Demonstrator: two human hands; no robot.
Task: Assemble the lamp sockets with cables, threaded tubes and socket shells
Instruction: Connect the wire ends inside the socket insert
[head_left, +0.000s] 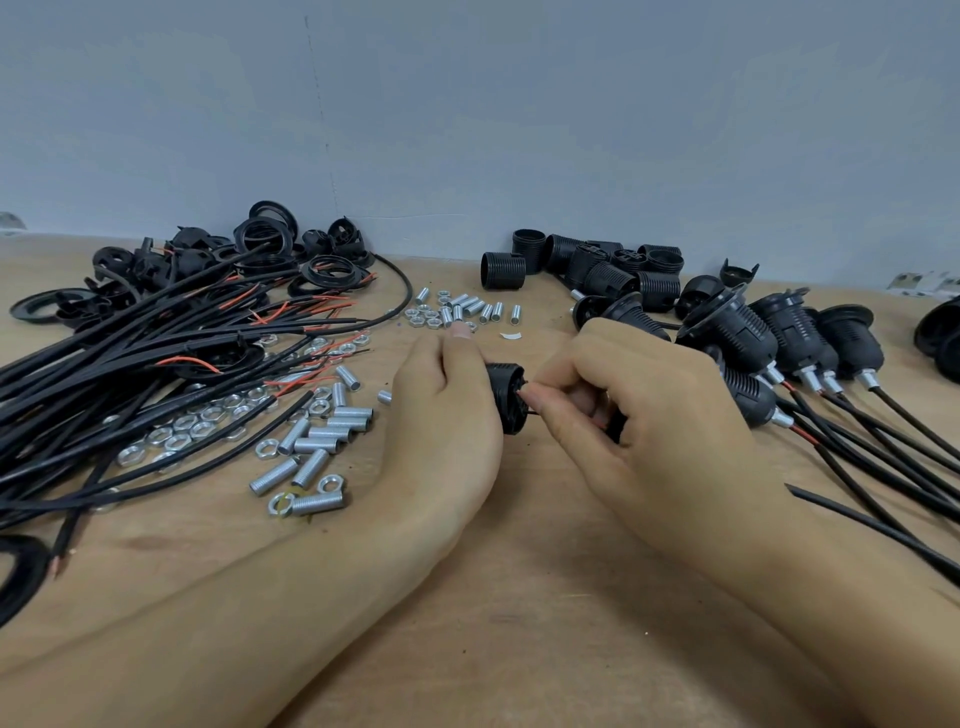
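My left hand (441, 410) grips a black socket part (506, 397) at the middle of the table, fingers curled round it. Right beside it, my right hand (639, 410) pinches a thin wire end at the open face of that part; a black piece shows under its fingers. A pile of black cables with red wires (130, 364) lies at the left. Silver threaded tubes (322, 441) and hex nuts (192, 426) lie scattered near my left wrist. Several assembled sockets with cables (769, 343) lie at the right.
Black rings and socket caps (260, 249) are heaped at the back left, threaded black shells (597, 265) at the back centre. More tubes and nuts (457, 309) lie behind my hands. A grey wall runs along the wooden table's (519, 597) far edge.
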